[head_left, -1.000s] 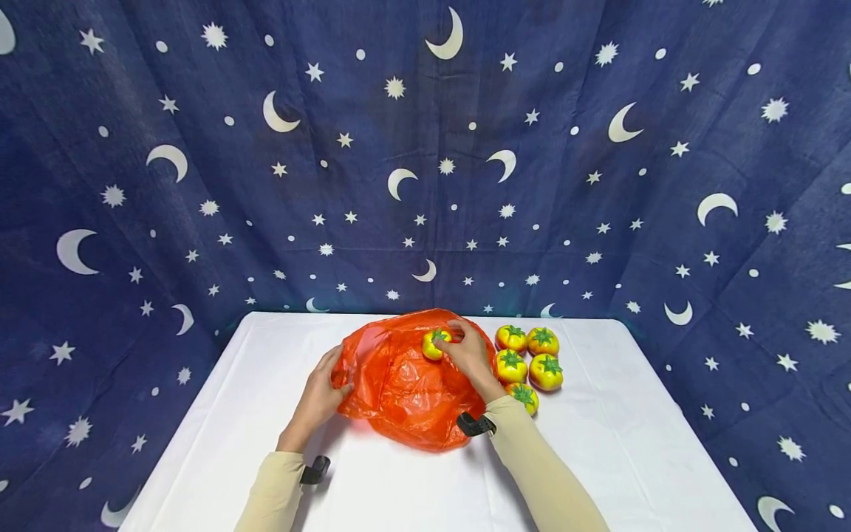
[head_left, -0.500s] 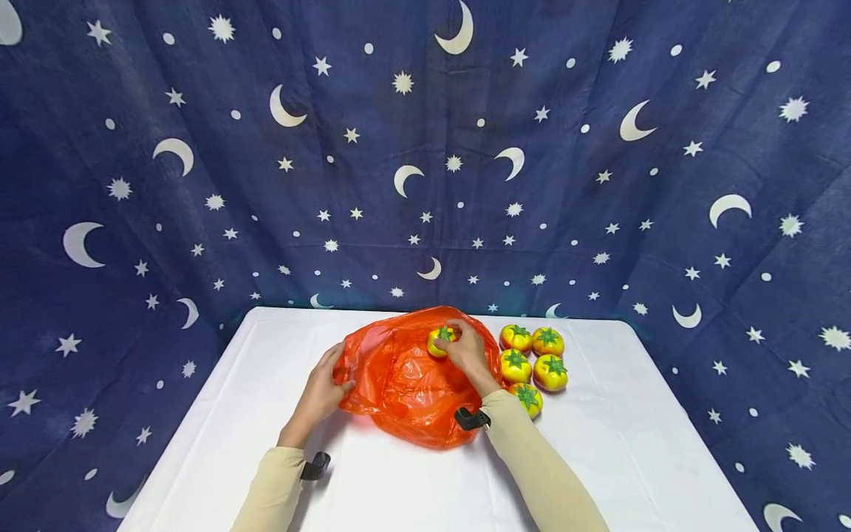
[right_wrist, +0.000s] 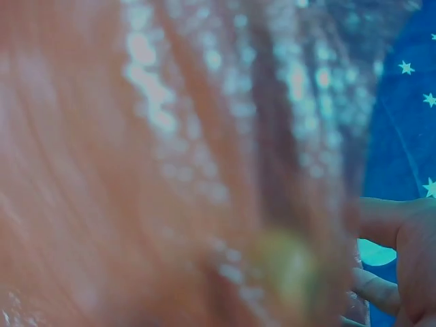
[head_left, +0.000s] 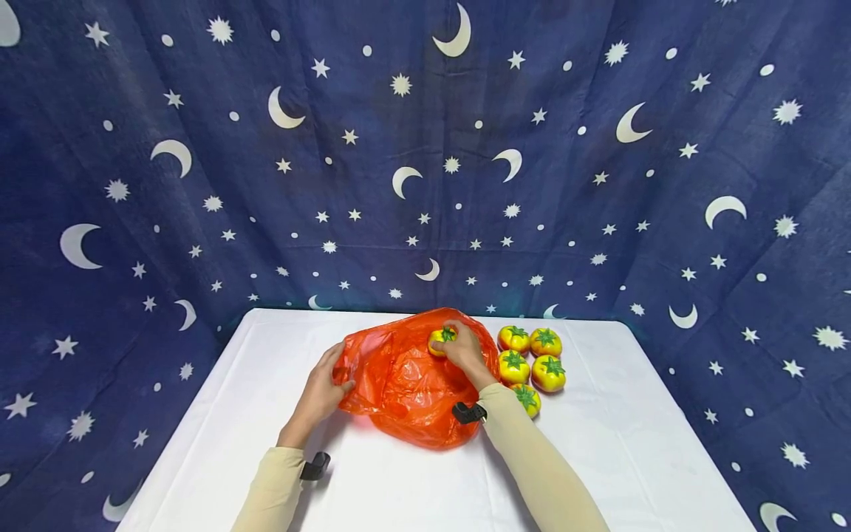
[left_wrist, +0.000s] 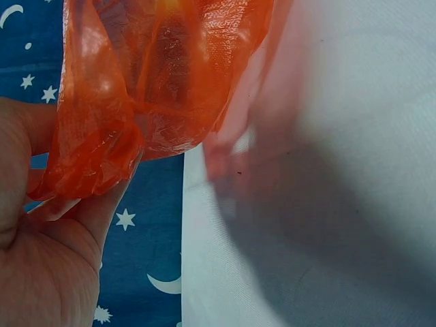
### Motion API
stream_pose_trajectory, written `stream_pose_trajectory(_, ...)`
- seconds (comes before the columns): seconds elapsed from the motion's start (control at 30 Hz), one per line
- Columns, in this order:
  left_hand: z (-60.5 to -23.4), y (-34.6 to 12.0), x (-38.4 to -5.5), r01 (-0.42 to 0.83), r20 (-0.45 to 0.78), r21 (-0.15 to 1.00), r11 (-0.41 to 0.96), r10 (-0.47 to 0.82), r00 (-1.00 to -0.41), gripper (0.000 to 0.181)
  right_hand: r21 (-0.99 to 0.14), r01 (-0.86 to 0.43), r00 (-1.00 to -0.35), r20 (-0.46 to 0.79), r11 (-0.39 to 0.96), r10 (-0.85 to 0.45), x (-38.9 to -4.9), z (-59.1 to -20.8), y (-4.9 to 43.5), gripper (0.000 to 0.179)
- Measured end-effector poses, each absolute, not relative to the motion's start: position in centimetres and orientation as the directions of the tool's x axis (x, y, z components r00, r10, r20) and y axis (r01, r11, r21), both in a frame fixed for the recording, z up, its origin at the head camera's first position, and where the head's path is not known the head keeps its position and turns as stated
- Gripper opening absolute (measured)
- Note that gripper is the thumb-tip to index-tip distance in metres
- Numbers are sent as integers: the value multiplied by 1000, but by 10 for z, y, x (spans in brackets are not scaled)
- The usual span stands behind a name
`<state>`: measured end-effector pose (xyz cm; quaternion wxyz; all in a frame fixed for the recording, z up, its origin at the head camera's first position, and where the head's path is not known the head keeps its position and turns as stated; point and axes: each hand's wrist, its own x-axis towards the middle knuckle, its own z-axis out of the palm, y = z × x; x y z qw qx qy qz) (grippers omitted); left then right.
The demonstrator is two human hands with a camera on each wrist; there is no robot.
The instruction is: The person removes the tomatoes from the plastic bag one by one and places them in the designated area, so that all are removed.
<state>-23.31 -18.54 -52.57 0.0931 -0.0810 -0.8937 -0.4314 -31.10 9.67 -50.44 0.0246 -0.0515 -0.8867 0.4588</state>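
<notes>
A crinkled red plastic bag (head_left: 412, 377) lies wide open on the table, its mouth facing up. My left hand (head_left: 321, 388) grips the bag's left edge; in the left wrist view the film is bunched between the thumb and fingers of this hand (left_wrist: 48, 266). Over the far right part of the bag's mouth, my right hand (head_left: 465, 346) pinches a yellow-red tomato (head_left: 436, 343) with a green leafy top. Bag film blurs most of the right wrist view, with part of my right hand (right_wrist: 419, 262) at its right edge.
Several more tomatoes (head_left: 548, 374) stand grouped just right of the bag, close to my right forearm. The white-covered table (head_left: 399, 488) ends at the back against a blue curtain (head_left: 372, 148) with moons and stars.
My right hand and the tomato have edged very slightly to the right over the bag. The left hand keeps its grip in the same place, and the head view has shifted a little.
</notes>
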Motion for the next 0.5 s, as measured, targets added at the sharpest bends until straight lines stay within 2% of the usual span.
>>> stream_pose_trajectory(0.27,-524,-186,-234,216,214,760,612,79,-974,83,-815,23,-995,39,580,94,-314,-512,95,53)
stream_pose_trajectory(0.5,-524,-186,-233,207,204,763,613,76,-976,83,-817,42,-997,1,574,74,-311,-518,93,51)
